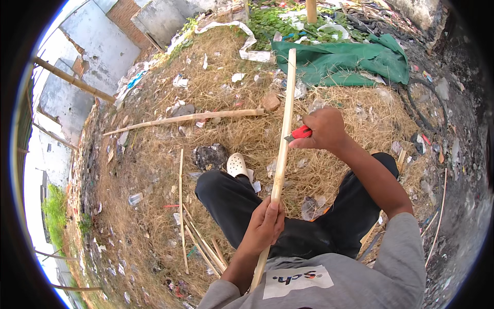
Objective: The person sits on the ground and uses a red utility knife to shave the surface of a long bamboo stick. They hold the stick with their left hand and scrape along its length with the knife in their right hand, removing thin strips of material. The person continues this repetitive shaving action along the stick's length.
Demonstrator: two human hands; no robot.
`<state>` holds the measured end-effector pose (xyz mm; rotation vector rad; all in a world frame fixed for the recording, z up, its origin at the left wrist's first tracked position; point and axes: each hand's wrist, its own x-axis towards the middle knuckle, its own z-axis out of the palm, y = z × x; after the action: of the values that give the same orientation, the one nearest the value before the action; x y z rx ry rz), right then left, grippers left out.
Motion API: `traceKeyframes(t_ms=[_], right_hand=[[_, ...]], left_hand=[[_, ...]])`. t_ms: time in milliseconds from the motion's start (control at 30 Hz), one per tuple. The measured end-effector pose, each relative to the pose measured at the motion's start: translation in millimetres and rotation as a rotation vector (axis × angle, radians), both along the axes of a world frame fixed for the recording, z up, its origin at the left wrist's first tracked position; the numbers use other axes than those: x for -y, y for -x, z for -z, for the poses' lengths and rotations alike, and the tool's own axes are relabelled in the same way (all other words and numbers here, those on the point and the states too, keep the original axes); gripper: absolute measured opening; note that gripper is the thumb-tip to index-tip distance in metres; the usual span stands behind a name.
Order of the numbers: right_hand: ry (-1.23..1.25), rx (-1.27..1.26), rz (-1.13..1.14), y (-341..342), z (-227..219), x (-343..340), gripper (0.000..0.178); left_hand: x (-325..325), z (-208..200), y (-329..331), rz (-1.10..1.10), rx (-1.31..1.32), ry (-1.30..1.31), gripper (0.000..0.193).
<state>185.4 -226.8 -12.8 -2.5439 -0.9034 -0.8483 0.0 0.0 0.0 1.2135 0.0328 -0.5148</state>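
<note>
Between the spread knees (213,188), slanting away from the body: a long pale wooden strip (282,159), straight and narrow, creamy at the far end, yellower lower down. Gripped in its lower part by the left hand (265,224). At its right edge, the blade of a red cutter (301,132), clasped in the right hand (327,129), well apart from the left; blade contact hard to tell. Lying on dry grass (221,56): a second pale strip (185,118), thinner strips (182,211), a dark lump (210,156), a brown stone (270,102). Partly covered by the long strip's far end: a green sheet (342,62).
</note>
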Motion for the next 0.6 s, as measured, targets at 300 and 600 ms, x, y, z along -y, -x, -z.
traceKeyframes(t_ms=[300,600], right_hand=[[-0.031,0.088,0.321,-57.8,-6.7,68.2,0.066],[-0.321,-0.279,0.867,-91.6,-2.3,140.8,0.078]], left_hand=[[4.6,-2.4,40.7,0.121,-0.028,-0.131,0.032],[-12.0,-3.9,80.5,0.380,0.011,-0.205,0.027]])
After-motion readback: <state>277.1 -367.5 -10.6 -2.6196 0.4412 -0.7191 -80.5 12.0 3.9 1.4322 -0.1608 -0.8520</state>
